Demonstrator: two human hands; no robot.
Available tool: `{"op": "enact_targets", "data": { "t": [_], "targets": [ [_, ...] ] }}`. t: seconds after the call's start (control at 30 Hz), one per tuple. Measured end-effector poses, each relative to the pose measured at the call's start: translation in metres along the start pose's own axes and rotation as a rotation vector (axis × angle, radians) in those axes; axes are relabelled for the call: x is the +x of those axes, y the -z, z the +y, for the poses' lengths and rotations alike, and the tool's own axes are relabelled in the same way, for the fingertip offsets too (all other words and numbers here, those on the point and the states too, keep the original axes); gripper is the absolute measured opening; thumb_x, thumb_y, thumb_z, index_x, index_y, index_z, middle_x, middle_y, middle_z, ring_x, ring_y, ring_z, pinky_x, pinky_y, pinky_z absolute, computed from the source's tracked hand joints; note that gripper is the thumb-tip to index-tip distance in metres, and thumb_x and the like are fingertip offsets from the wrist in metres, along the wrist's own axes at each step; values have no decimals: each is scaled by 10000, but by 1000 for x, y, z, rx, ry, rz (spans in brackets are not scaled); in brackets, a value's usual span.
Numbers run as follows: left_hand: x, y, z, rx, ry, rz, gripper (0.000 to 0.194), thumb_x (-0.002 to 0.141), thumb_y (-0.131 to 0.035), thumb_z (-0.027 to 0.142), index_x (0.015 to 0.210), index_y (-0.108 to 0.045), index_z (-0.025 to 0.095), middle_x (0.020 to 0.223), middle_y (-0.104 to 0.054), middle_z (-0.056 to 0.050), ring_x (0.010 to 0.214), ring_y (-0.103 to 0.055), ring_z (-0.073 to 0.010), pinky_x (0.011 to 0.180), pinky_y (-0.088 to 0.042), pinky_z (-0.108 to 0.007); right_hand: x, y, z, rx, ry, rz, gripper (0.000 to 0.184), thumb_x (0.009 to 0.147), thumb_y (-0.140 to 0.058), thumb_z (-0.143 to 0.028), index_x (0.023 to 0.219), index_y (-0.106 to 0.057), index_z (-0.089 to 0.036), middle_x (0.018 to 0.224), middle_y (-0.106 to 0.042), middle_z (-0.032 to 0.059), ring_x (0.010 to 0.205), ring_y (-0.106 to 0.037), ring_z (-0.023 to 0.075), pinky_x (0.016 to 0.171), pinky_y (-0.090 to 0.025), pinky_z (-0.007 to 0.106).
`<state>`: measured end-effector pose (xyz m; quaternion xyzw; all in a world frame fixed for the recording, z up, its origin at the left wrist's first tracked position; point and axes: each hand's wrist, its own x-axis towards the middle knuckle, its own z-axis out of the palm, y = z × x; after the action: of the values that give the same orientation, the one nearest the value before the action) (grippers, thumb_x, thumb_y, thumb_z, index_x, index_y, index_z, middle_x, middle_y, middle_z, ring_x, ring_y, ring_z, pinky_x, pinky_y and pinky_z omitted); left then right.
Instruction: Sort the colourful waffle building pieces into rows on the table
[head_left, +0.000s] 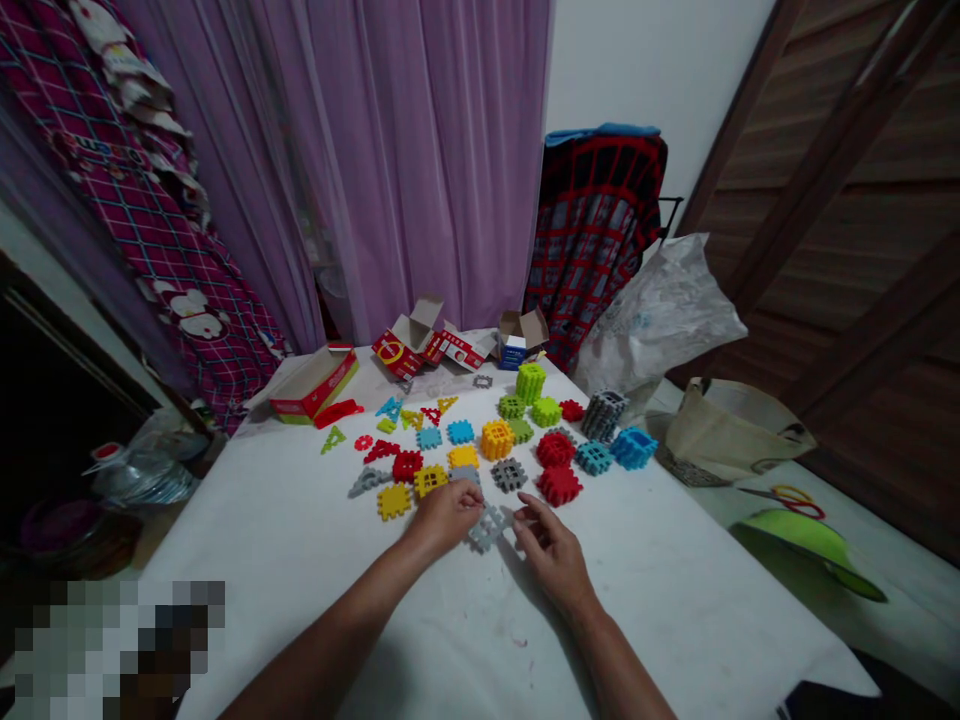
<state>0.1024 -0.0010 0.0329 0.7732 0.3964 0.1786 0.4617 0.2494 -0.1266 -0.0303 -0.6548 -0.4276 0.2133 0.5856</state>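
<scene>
Head view: I'm looking down on a white-covered table (285,590), plastic blocks (496,440) spread toward 12 o'clock. Nearest me, a grey block (489,528) lies flat between my hands, its long axis running 8 to 2 o'clock. My left hand (446,517) is the nearer, at the block's 9 o'clock, its fingers (474,503) curled narrow at the block's edge; I can't tell whether they grip it. My right hand (553,555) sits at 4 o'clock, fingers (526,522) spread wide, just beside it
</scene>
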Motion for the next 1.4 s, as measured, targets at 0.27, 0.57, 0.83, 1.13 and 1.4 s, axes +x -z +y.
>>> {"op": "enact_targets", "data": {
  "t": [0.27,0.57,0.83,1.13,1.4],
  "targets": [
    [1,-42,22,178,-108,17,191,837,-544,157,944,-688,221,922,-755,-8,883,-693,-163,794,-504,-256,2,8,0,-84,-44,-19,316,805,-543,-416,916,-722,-180,758,-736,47,659,-665,191,632,-527,290],
    [3,-66,-1,133,-142,124,436,825,-472,61,1179,-646,246,1166,-723,-24,1102,-656,-183,1002,-497,-336,0,16,-2,-565,-3,-33,356,840,-471,-228,1104,-702,-166,986,-725,87,860,-682,207,773,-503,294],
    [-4,-83,-24,227,-311,183,540,773,-573,94,1301,-580,208,1364,-585,-98,1272,-539,-229,1103,-441,-426,1,19,-24,-765,-193,-129,229,905,-522,-253,1041,-702,-216,1026,-722,55,906,-688,204,742,-455,263],
    [-4,-79,-35,533,-476,141,509,854,-631,192,1347,-507,179,1301,-632,-118,1201,-582,-271,1047,-483,-474,0,30,-21,-733,-161,-171,229,868,-565,-244,1041,-703,-184,965,-716,61,874,-680,201,753,-468,274],
    [-12,-67,-22,471,-557,-43,555,899,-602,238,1424,-421,224,1341,-612,-114,1224,-576,-241,1050,-481,-445,-2,59,-13,-583,44,-246,566,774,-646,-322,1327,-588,-214,1086,-687,66,826,-668,185,713,-508,275]
  ]
}}
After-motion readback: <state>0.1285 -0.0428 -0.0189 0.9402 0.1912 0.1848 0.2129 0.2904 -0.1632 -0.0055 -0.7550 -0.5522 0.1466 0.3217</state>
